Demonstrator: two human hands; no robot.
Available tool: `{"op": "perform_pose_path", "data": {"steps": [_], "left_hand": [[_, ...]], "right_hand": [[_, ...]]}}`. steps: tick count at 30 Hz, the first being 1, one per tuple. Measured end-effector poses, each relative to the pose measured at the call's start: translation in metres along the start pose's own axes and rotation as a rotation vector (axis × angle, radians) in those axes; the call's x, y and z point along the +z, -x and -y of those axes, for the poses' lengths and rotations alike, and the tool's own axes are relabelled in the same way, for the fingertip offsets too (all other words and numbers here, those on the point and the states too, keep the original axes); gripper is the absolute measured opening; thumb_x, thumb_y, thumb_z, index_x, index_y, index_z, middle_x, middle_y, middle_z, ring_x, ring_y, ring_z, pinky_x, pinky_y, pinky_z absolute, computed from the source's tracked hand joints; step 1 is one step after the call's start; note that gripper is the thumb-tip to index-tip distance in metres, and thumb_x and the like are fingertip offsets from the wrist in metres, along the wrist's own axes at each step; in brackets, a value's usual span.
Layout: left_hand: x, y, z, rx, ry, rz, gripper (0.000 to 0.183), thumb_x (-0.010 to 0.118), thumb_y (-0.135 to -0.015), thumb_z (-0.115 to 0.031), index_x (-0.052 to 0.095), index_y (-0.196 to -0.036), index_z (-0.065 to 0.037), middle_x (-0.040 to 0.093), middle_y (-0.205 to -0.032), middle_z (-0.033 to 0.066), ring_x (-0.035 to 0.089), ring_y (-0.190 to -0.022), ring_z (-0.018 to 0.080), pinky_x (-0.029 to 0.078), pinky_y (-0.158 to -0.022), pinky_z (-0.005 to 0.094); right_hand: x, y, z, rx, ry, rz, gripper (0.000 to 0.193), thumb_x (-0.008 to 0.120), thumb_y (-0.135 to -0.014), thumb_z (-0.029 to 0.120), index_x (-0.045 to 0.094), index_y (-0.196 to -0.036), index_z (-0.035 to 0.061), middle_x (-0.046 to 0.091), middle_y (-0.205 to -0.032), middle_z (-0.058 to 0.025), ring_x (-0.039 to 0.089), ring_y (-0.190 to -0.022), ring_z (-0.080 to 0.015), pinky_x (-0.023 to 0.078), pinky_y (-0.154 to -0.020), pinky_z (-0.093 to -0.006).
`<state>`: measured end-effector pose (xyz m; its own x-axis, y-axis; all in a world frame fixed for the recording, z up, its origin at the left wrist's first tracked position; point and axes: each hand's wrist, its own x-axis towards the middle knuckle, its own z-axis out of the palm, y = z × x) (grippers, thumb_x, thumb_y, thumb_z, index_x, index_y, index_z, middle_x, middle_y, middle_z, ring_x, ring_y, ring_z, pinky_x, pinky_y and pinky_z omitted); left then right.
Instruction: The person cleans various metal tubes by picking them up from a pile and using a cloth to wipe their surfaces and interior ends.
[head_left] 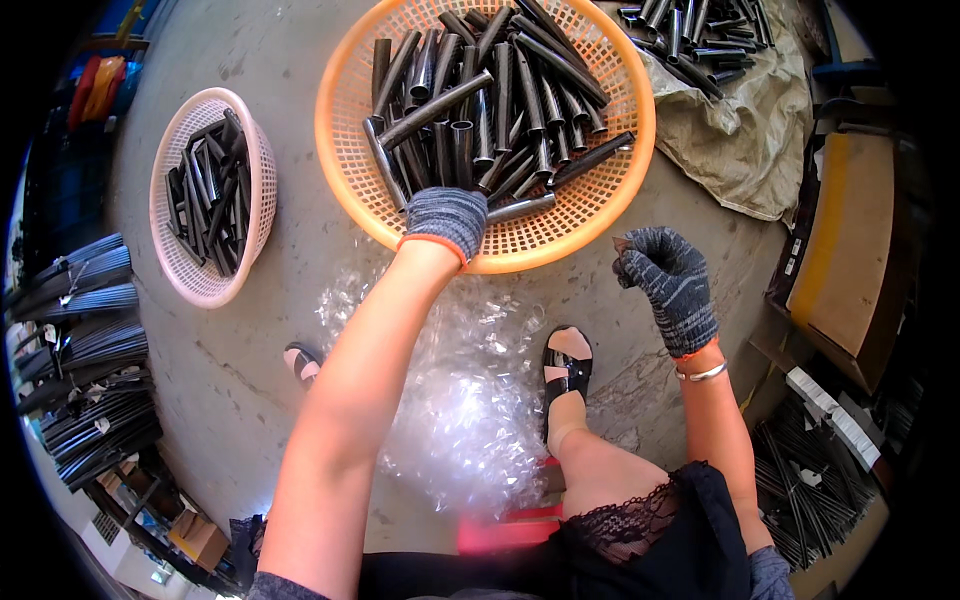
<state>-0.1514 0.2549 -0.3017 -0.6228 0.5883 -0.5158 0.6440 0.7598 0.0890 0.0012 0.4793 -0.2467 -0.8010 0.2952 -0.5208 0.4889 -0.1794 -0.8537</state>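
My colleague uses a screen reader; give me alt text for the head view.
A gloved left hand reaches into an orange basket of shiny dark tubes, while the gloved right hand apparently pinches a small brown piece outside it. A smaller pink basket, also holding tubes, stands left; clear plastic lies below.

Left fingers (468,203) and right fingers (642,265): both in knitted cloth, matt, slightly rough. Tubes (503,100) at and beyond the left fingers: metal by appearance, smooth, glossy, bright streaks along the length. Basket (530,258) around them: perforated plastic, smooth rim, low sheen. Shredded film (460,430), nearer the person's body than either hand's fingers: clear plastic, crinkled, highly glossy. Floor (285,60) below the fingers: matt, scuffed. Right of the right fingers: box (865,230), matt cardboard. Below them at the wrist: bangle (708,374), polished metal.
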Motion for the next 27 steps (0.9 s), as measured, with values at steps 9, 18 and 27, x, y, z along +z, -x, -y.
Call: {"op": "perform_pose_path", "data": {"steps": [9,18,27], "left_hand": [[-0.056,0.068,-0.018,0.232,0.601,-0.525,0.03,0.071,-0.075,-0.012,0.063,-0.103,-0.002,0.066,-0.089,0.0132,0.064,-0.08,0.028,0.052,-0.074,0.0359],[-0.046,0.097,-0.058,0.113,1.708,-0.441,0.031,0.076,-0.073,-0.004,0.065,-0.101,-0.002,0.064,-0.096,0.0049,0.062,-0.084,0.0148,0.051,-0.077,0.0264],[-0.043,0.107,-0.07,0.067,1.158,-0.541,0.034,0.081,-0.066,-0.011,0.067,-0.096,-0.001,0.065,-0.081,0.0069,0.062,-0.072,0.0149,0.049,-0.068,0.0273]], "right_hand": [[0.015,0.005,0.008,-0.079,-0.101,0.135,0.017,0.065,-0.082,-0.003,0.062,-0.098,-0.0009,0.065,-0.088,-0.0048,0.059,-0.076,-0.0098,0.05,-0.069,-0.024],[0.038,0.016,0.019,-0.216,-0.045,0.268,0.022,0.063,-0.081,-0.006,0.062,-0.103,-0.0016,0.063,-0.095,-0.0042,0.058,-0.086,-0.0103,0.049,-0.08,-0.0252],[0.048,0.032,0.046,-0.204,0.028,0.196,0.022,0.062,-0.075,-0.01,0.064,-0.097,-0.0029,0.064,-0.096,-0.0083,0.06,-0.089,-0.0136,0.049,-0.081,-0.0262]]}}
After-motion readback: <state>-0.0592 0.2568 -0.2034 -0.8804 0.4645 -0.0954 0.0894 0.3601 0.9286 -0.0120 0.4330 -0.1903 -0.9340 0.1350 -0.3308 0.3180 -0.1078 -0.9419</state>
